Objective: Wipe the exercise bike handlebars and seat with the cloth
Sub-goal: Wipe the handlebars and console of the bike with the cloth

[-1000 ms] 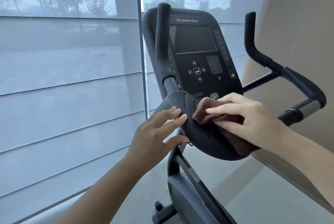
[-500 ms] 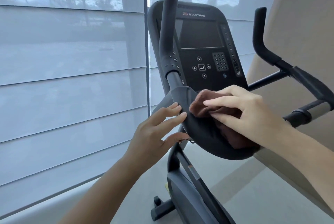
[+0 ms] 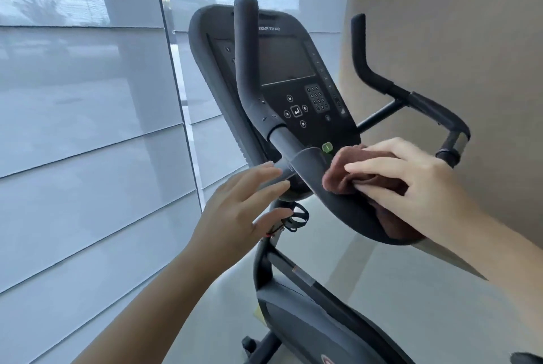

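A black exercise bike fills the middle of the head view. Its left handlebar [image 3: 249, 69] rises in front of the console [image 3: 291, 75], and the right handlebar [image 3: 390, 90] curves off to the right. My right hand [image 3: 411, 181] presses a brown cloth [image 3: 349, 178] onto the black padded rest [image 3: 340, 205] below the console. My left hand [image 3: 241, 210] hovers at the left end of that rest with its fingers spread, fingertips near the grey bar, holding nothing. The seat is out of sight.
A window wall with grey blinds [image 3: 88, 157] runs along the left. A beige wall [image 3: 455, 40] stands close on the right, behind the right handlebar. The bike's frame and shroud [image 3: 308, 319] drop toward the pale floor [image 3: 411, 290].
The view has shifted, so the bike sits further right and lower in frame. My right hand with the cloth has slid slightly right along the padded rest. My left hand stays open beside it.
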`<control>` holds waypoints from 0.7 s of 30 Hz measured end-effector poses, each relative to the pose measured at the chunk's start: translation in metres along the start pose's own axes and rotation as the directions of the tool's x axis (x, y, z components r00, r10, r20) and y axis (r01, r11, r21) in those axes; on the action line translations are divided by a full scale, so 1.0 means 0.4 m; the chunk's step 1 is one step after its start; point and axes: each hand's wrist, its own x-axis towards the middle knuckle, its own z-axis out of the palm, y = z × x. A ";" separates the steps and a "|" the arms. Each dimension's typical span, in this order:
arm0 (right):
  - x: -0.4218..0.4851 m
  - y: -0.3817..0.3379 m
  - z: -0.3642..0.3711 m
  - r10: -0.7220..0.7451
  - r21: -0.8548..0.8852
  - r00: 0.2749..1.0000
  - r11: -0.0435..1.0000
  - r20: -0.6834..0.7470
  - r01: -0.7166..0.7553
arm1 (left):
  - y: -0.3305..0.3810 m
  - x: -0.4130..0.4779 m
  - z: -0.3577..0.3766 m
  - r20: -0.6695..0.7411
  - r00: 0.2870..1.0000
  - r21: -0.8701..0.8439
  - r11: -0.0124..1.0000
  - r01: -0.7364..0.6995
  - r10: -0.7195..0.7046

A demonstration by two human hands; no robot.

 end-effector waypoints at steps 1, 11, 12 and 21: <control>-0.031 -0.012 -0.006 0.018 -0.048 0.999 0.999 -0.037 -0.020 | -0.011 0.008 0.002 0.013 0.999 -0.001 1.000 -0.031 0.031; 0.041 -0.155 0.128 0.331 -0.317 0.886 0.844 -0.325 -0.431 | -0.071 0.106 0.063 0.063 0.983 -0.087 0.982 -0.169 0.175; 0.029 -0.150 0.119 0.345 -0.304 0.885 0.846 -0.311 -0.437 | -0.074 0.107 0.070 0.037 0.983 -0.112 0.978 -0.174 0.179; 0.023 -0.159 0.121 0.394 -0.101 0.803 0.870 -0.448 -0.484 | -0.119 0.133 0.070 -0.017 0.972 -0.205 0.951 -0.233 0.234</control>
